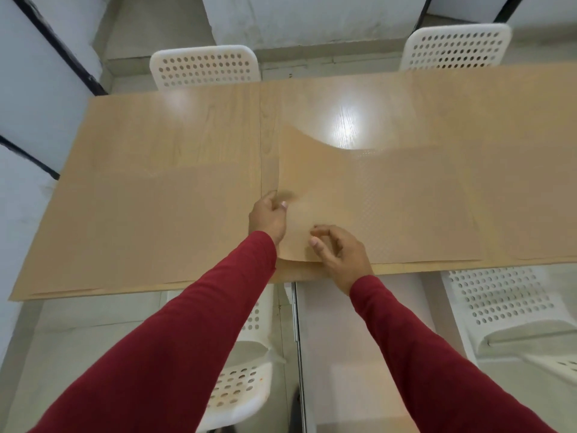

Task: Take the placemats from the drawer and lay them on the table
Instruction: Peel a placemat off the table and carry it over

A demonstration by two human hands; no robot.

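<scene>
A light wooden table (193,120) runs from left to right across the view, and tan placemats lie on it, close to it in colour. One placemat (390,207) sits near the middle of the near side, its left part raised off the table and its far left corner curling upward, while its right part lies flat. The left hand (269,217) pinches this placemat's left edge, thumb on top and fingers hidden underneath. The right hand (338,253) rests on the placemat's near left corner close to the table's near edge, fingers curled with the tips pressing the mat; whether it actually grips the edge cannot be told. The hands sit close together but do not touch. Both arms wear dark red sleeves (175,339).

Another placemat (140,226) lies flat on the left part of the table, reaching its near edge. Two white perforated chairs (204,68) stand at the far side, one left and one right. Two more white perforated chairs (505,303) stand at the near side, partly tucked below the tabletop.
</scene>
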